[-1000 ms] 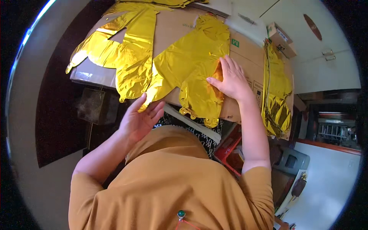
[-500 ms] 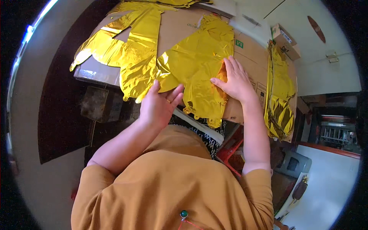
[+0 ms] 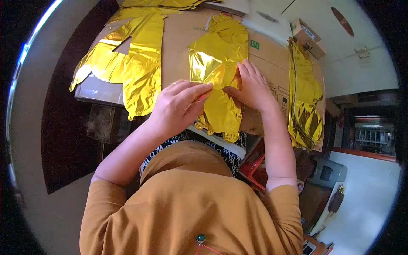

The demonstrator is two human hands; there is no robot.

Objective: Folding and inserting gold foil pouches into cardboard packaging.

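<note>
A flat, uninflated gold foil balloon (image 3: 219,46) lies on a cardboard surface in front of me, its small tabbed end hanging near the front edge. My left hand (image 3: 180,102) is closed on this balloon's left side, thumb and fingers pinched together, with a shiny flap folded over above the fingertips. On the balloon's right edge rests my right hand (image 3: 253,87), fingers stretched out and thumb apart. The foil under the right palm is partly hidden. Left of these, a second gold foil balloon (image 3: 146,55) with a cut-out gap is spread flat.
The cardboard (image 3: 178,46) covers the work surface. At its right lies a stack of folded gold foil (image 3: 304,93), near a small carton (image 3: 306,36). More foil (image 3: 161,3) is at the far edge. A red crate (image 3: 257,165) and a grey plastic stool (image 3: 329,174) stand below.
My left hand has gone from open to pinching the balloon and moved right, bringing its left side over toward the middle. My right hand stays on the right edge.
</note>
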